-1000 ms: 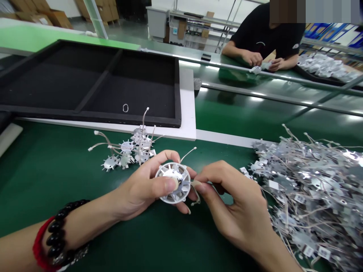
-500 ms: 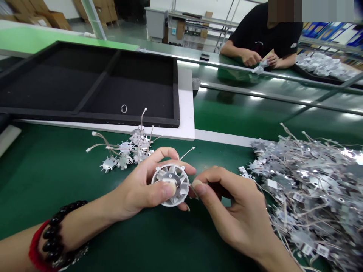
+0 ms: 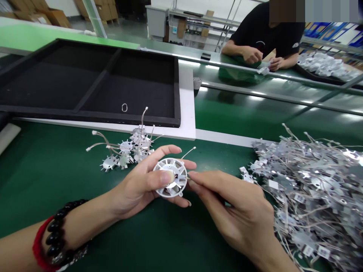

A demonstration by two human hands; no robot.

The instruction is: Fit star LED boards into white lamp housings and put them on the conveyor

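Observation:
Held above the green table is a round white plastic frame (image 3: 185, 169) with spokes, like a small fan housing. My left hand (image 3: 141, 185) grips it, the thumb pressed on its centre and the fingers behind. At the frame's right side, my right hand (image 3: 232, 204) pinches a thin wire (image 3: 188, 178) between thumb and forefinger. Another wire end with a small white plug (image 3: 194, 148) sticks out behind the left fingers. Beyond the left hand lies a small group of silvery star-shaped plates (image 3: 124, 153) with wires and plugs.
A large heap of silvery plates with wires (image 3: 317, 196) covers the right side. Behind sits a black divided tray (image 3: 107, 73) on a white board (image 3: 187, 102), with a small white ring (image 3: 124, 107) inside. Across the bench a person in black (image 3: 255, 37) handles a white piece (image 3: 263, 70).
The round frame has turned in my left hand, its side lugs now at the right. My right fingers have shifted up and closer against its edge. Across the bench, the other person's hands moved slightly.

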